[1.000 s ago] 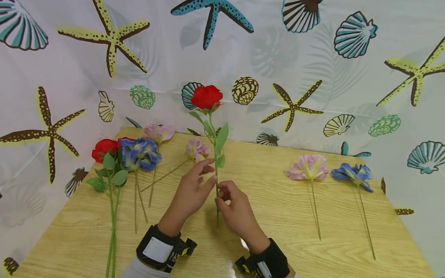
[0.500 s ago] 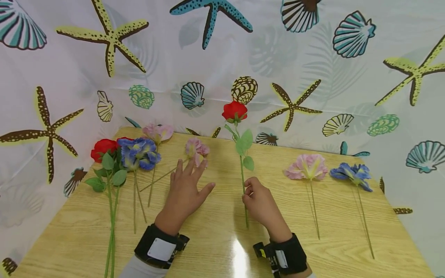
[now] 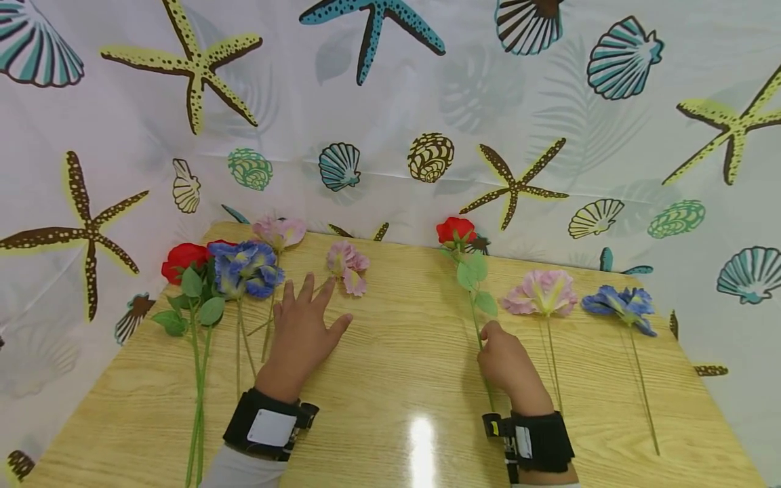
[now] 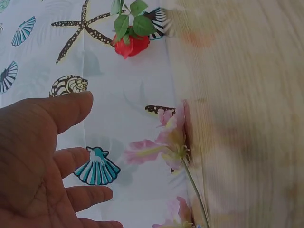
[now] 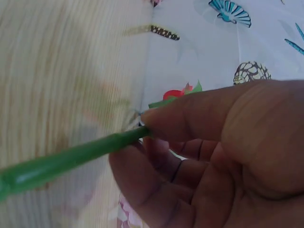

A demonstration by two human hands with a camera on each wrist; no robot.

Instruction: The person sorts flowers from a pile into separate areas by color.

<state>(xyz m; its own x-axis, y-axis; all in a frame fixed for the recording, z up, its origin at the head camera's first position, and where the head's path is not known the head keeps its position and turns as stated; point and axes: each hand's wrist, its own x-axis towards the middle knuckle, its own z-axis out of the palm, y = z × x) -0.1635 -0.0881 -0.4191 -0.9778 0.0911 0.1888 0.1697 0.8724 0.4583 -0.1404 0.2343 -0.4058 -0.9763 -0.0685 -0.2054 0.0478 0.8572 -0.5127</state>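
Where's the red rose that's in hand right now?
In the head view the red rose is right of centre near the table's far edge, just left of the pink flower, with the right hand gripping its stem.

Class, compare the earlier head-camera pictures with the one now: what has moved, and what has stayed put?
The right hand, gripping the red rose by its stem, carried it rightward and lowered it beside the pink flower. The left hand let go of the stem and moved left, fingers spread near the flowers there. The other flowers on the table stayed put.
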